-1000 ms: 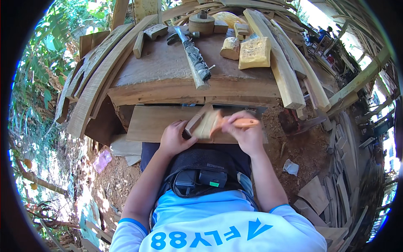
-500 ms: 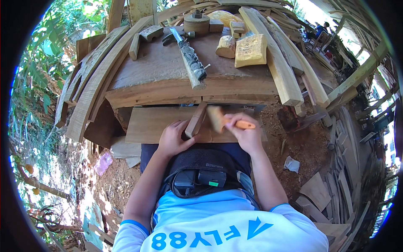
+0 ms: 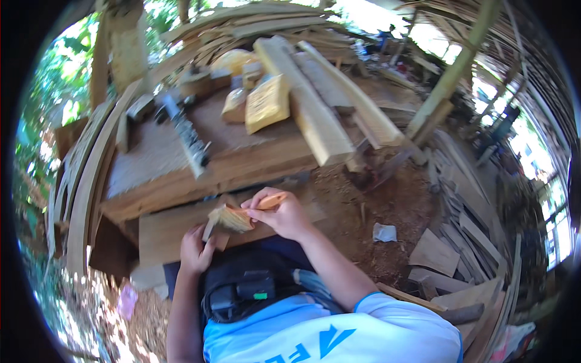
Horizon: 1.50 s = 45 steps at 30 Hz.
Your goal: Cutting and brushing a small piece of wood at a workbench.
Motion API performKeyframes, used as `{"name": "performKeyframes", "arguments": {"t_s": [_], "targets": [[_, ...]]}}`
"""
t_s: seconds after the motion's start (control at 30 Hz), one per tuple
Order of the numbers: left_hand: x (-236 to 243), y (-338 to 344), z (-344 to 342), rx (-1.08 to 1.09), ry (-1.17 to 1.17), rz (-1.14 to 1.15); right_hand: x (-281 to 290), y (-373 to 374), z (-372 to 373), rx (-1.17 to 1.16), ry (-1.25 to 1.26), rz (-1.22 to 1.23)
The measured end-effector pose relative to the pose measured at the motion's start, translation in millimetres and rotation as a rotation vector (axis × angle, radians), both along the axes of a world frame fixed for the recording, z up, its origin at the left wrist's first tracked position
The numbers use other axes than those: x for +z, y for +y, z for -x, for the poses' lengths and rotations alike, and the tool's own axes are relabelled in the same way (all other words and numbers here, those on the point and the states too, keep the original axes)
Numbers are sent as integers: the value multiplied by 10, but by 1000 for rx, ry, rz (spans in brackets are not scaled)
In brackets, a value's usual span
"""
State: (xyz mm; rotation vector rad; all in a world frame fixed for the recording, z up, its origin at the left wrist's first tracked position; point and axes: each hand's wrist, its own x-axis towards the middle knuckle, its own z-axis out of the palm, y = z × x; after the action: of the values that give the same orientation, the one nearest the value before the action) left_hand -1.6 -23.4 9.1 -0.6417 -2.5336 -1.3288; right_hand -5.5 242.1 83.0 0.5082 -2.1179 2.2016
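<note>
A wide flat paintbrush [image 3: 235, 219] with an orange handle is pinched in my right hand [image 3: 279, 213]. Its pale bristles lie over a small wooden block [image 3: 222, 242] and hide much of it. My left hand [image 3: 196, 249] is closed on the near end of that block, and its fingertips are partly hidden. Beneath both hands a flat wooden board [image 3: 162, 235] lies in front of the thick workbench [image 3: 145, 166]. The picture is blurred by motion.
On the bench lie a tool with a black-wrapped handle [image 3: 189, 142], a yellow block [image 3: 268, 104] and long planks [image 3: 305, 115]. More planks [image 3: 91, 181] lean at the left. Wood offcuts [image 3: 434, 253] and a white scrap [image 3: 384, 233] lie on the ground at the right.
The view has turned to the right, so the bench sits further left and tilted. My right hand has brought the brush from beside the block onto it. My left hand still grips the block.
</note>
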Motion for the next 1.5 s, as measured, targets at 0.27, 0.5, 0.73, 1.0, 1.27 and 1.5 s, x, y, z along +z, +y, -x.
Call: {"name": "performKeyframes", "arguments": {"t_s": [0.27, 0.5, 0.73, 1.0, 1.27, 1.5], "targets": [[98, 89, -10, -26, 43, 5, 191, -72, -142, 354, 93, -133], [157, 129, -26, -22, 119, -11, 359, -253, -55, 139, 77, -223], [148, 102, -31, 32, 96, 20, 424, -383, -90, -402, 431, -455], [108, 115, -45, -6, 129, 25, 401, -358, -42, -694, 526, -499], [110, 101, -45, 12, 118, 77, 342, -374, -69, -23, 51, -25], [136, 129, -23, -20, 155, 72, 352, -259, -19, -457, 561, -316]]}}
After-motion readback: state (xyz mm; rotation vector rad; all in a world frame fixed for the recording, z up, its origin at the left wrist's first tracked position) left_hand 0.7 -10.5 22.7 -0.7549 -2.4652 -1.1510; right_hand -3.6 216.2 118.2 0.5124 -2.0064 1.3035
